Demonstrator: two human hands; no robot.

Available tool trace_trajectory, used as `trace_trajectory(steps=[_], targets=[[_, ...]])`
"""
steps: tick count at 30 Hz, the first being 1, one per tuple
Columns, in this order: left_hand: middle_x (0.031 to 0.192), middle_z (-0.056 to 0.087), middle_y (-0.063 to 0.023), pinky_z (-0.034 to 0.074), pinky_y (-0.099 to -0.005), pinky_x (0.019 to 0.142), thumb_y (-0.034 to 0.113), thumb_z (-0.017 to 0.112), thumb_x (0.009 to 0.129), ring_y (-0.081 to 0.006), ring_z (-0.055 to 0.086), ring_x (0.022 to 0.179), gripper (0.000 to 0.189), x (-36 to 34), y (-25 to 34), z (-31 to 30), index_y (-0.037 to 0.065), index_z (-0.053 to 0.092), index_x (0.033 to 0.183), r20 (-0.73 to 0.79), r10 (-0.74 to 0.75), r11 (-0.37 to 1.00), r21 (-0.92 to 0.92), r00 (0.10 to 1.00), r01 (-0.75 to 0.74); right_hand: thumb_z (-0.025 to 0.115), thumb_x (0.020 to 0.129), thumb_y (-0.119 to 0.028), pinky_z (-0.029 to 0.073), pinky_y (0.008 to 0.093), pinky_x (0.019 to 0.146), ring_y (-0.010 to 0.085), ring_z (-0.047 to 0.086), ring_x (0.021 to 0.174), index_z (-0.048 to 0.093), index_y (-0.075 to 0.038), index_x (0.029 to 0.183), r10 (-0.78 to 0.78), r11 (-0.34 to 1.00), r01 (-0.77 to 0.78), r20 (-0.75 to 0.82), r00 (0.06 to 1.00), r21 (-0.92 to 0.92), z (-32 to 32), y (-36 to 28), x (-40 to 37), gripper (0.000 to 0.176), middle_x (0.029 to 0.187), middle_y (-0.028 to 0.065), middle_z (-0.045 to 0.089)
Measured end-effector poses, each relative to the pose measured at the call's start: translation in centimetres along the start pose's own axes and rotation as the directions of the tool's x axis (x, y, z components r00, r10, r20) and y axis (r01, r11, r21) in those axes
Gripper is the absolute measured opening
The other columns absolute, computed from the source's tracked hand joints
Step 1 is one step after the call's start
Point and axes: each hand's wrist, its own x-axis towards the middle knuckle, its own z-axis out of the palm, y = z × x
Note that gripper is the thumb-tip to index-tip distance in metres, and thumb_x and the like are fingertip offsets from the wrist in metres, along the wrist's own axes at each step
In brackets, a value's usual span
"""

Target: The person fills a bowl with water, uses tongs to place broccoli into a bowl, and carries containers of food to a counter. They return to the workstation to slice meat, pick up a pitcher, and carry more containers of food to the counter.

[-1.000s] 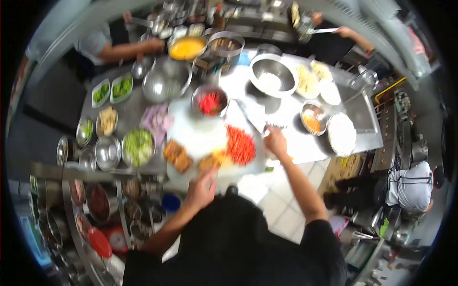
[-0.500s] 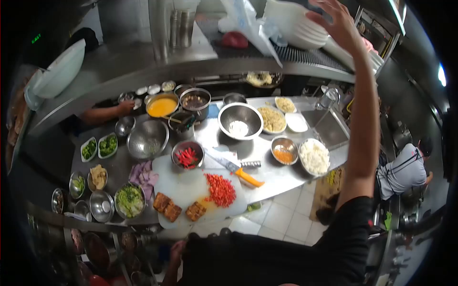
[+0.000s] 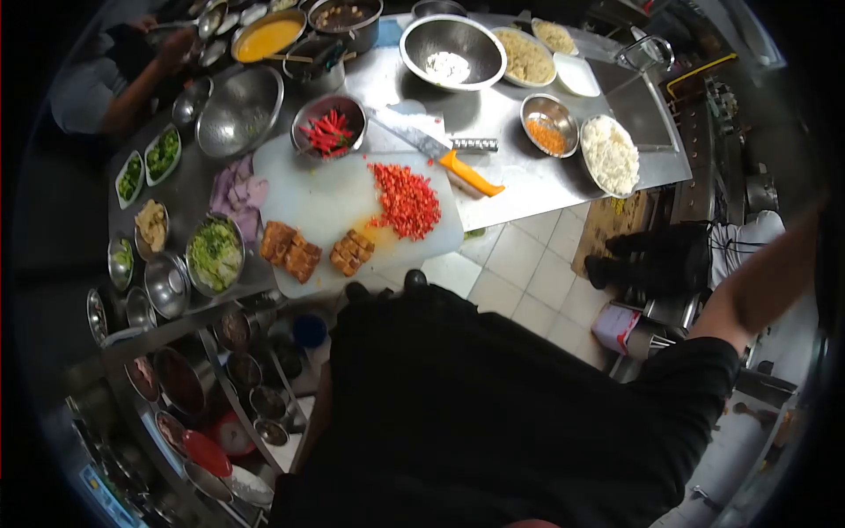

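My right forearm (image 3: 761, 282) stretches to the dark right edge of the view, and its hand cannot be seen. Of my left arm only a strip shows beside the black shirt; that hand is out of sight. On the white cutting board (image 3: 317, 198) lie chopped red chilies (image 3: 405, 202) and browned blocks (image 3: 291, 251). An orange-handled knife (image 3: 471, 174) rests across the board's upper right edge. Whole red chilies fill a metal bowl (image 3: 304, 110) at the board's top.
Steel counter holds an empty-looking colander (image 3: 239, 113), a bowl with white contents (image 3: 480, 48), a white-filled bowl (image 3: 611, 157) and greens (image 3: 215, 255). A sink (image 3: 638, 106) is at right. One person (image 3: 114, 88) is at upper left, another (image 3: 687, 251) at right. Shelves (image 3: 167, 378) hold bowls below.
The view has tilted downward. My raised right hand has left the view, its arm now lower and further right. My left hand, earlier visible low beside the shirt, no longer shows.
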Motion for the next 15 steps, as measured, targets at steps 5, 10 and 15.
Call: trace_trajectory(steps=[5,10,15], targets=[[0.106,0.058,-0.0064,0.047,-0.0316,0.077,0.035,0.048,0.091,-0.0156,0.056,0.096,0.043,-1.1,2.8,-1.0,0.006,0.050,0.123,0.077,-0.166,0.973,-0.152,0.983,0.176,0.058,0.083,-0.020,0.045,0.0309,0.073,0.0213,0.056,0.079,0.059,-0.001,0.097,0.082,0.996,-0.066,0.290,0.954,-0.064,-2.6,1.8,-16.7,0.024,0.089,0.0103,0.060],[0.091,0.060,-0.0016,0.045,-0.0231,0.070,0.006,0.057,0.085,-0.0080,0.055,0.077,0.017,1.8,7.0,0.7,0.000,0.059,0.101,-0.079,0.171,0.970,0.189,0.982,-0.153,0.060,0.081,-0.004,0.041,0.0334,0.052,0.0232,0.056,0.059,0.054,0.003,0.077,0.421,0.619,-0.764,0.745,0.518,0.181,9.8,-5.7,-37.5,0.010,0.066,0.0103,0.054],[0.095,0.054,-0.0059,0.049,-0.0255,0.074,-0.011,0.056,0.076,-0.0110,0.055,0.086,0.044,2.0,12.3,4.4,0.001,0.047,0.117,-0.118,0.272,0.949,0.199,0.955,-0.246,0.061,0.074,-0.002,0.043,0.0359,0.062,0.0288,0.056,0.069,0.056,-0.003,0.076,0.153,0.934,-0.339,0.724,0.673,0.117,15.1,-4.5,-49.1,0.005,0.080,0.0099,0.061]])
